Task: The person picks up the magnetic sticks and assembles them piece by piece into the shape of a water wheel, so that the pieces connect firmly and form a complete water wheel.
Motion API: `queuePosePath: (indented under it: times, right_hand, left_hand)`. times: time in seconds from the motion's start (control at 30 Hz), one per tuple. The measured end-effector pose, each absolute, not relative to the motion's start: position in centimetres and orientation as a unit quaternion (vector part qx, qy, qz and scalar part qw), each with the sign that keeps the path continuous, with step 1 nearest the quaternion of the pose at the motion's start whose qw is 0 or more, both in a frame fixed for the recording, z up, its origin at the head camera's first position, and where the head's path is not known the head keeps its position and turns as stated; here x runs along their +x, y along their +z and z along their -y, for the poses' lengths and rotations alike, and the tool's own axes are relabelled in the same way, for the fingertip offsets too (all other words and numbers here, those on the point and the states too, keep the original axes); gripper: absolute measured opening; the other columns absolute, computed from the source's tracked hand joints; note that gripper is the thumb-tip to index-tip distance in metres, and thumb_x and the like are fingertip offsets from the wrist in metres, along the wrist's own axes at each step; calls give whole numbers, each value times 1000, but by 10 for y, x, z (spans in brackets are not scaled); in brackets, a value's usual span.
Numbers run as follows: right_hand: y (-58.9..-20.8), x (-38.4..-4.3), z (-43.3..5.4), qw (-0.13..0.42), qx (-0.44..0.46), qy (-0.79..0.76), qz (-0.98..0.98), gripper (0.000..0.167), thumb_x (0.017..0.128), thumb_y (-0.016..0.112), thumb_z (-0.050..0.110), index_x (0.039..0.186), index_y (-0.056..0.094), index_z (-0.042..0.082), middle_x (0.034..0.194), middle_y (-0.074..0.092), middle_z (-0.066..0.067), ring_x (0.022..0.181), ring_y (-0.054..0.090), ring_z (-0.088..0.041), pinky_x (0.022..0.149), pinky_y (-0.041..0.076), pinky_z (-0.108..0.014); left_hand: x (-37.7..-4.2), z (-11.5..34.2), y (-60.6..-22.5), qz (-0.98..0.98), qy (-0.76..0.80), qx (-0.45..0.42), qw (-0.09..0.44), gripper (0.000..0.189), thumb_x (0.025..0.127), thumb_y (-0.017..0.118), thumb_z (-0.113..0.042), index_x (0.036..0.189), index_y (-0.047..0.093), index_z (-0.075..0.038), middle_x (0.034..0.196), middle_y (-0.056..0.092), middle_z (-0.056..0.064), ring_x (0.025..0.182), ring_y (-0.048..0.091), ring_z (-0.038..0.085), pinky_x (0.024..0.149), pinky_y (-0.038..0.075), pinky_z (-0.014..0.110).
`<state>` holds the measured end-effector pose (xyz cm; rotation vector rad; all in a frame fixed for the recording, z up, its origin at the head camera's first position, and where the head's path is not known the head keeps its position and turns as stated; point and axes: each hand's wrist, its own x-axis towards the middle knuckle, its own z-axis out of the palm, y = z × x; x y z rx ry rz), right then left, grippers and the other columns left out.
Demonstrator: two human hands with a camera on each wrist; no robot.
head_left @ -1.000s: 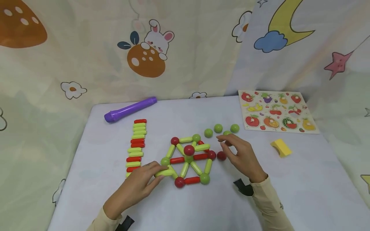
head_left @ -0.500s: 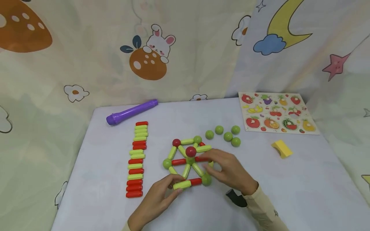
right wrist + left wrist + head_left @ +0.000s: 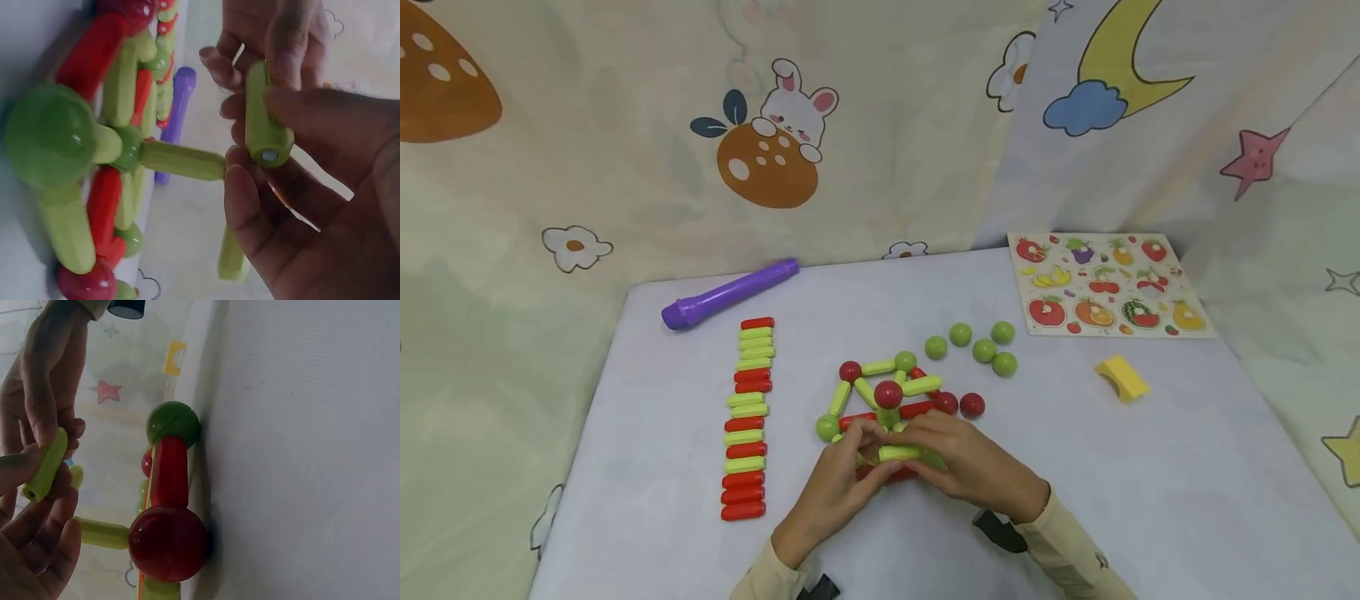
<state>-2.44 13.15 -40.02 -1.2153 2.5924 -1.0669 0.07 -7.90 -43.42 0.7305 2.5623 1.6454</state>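
Observation:
In the head view my left hand (image 3: 838,479) and right hand (image 3: 970,462) meet over the front of a ball-and-stick structure. Between them they pinch a yellow-green magnetic stick (image 3: 898,453), with both thumbs on it. The right wrist view shows a metal tip at the end of this stick (image 3: 259,119). Red and yellow-green sticks join red and green balls into a flat frame below. One red ball (image 3: 888,395) is raised over the middle, with a yellow-green stick (image 3: 921,385) reaching out from it. My hands hide the frame's front part.
A column of red and yellow-green sticks (image 3: 745,437) lies at left. Several loose green balls (image 3: 983,350) and a red ball (image 3: 972,406) sit at right. Further out are a purple tube (image 3: 730,293), a fruit puzzle board (image 3: 1108,287) and a yellow block (image 3: 1122,379).
My left hand has carried the stick rightward from the frame's left side to its front. The right hand has come in from the right, and both now hold the stick.

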Motion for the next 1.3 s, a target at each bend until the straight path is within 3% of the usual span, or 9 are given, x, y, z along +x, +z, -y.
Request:
queuePosePath:
  times: [0.13,0.27,0.4,0.57,0.73,1.03,1.3]
  right_hand:
    - [-401,-27,-146,53,-358,-363,-859,46,86,71,6,129,60,16,114,62,6,101,55,-7,85,52,-26]
    - [-405,-37,-171,-21,-281,-398,-873,51,82,72,-3,128,56,11,110,62,3,93,60,-10,80,55,-32]
    - [-416,-51,-181,-79,-221,-392,-890,43,79,75,-1,116,55,9,102,66,0,95,64,-18,83,54,-42]
    - [-432,-62,-176,-41,-204,-371,-905,37,78,78,7,108,56,10,101,68,-2,95,63,-18,84,53,-44]
    - [-438,-64,-171,-13,-195,-362,-911,35,79,78,8,107,58,12,101,68,-1,89,61,-19,80,53,-39]
    - [-434,-59,-188,-4,-190,-337,-922,51,79,79,16,123,55,9,118,62,-7,109,58,-26,91,49,-48]
    - [-444,-57,-200,38,-164,-285,-944,41,78,80,13,114,62,9,104,64,-2,91,60,-20,77,54,-37]
  left_hand:
    - [-1,83,-437,-836,500,224,-29,43,85,74,-18,119,51,-7,101,65,-2,84,60,9,71,54,27]
    - [-5,92,-443,-860,457,208,-95,38,83,75,-13,116,55,-7,99,65,0,86,60,8,71,53,25]
    - [-10,97,-452,-874,431,192,-117,37,81,76,-11,113,58,-10,102,63,-2,95,58,6,78,54,27]
    - [-11,98,-459,-884,408,201,-106,34,83,75,-17,115,61,-12,109,62,-4,106,52,6,88,51,29]
    - [-12,99,-458,-885,402,209,-109,34,82,76,-16,114,63,-14,108,62,-6,103,53,6,85,52,28]
    - [-17,100,-454,-884,413,197,-91,44,81,77,-17,120,57,-15,111,63,-3,103,55,10,82,53,31]
    - [-31,91,-447,-879,430,198,-52,63,82,77,-20,137,47,-10,116,61,1,104,57,16,84,54,35]
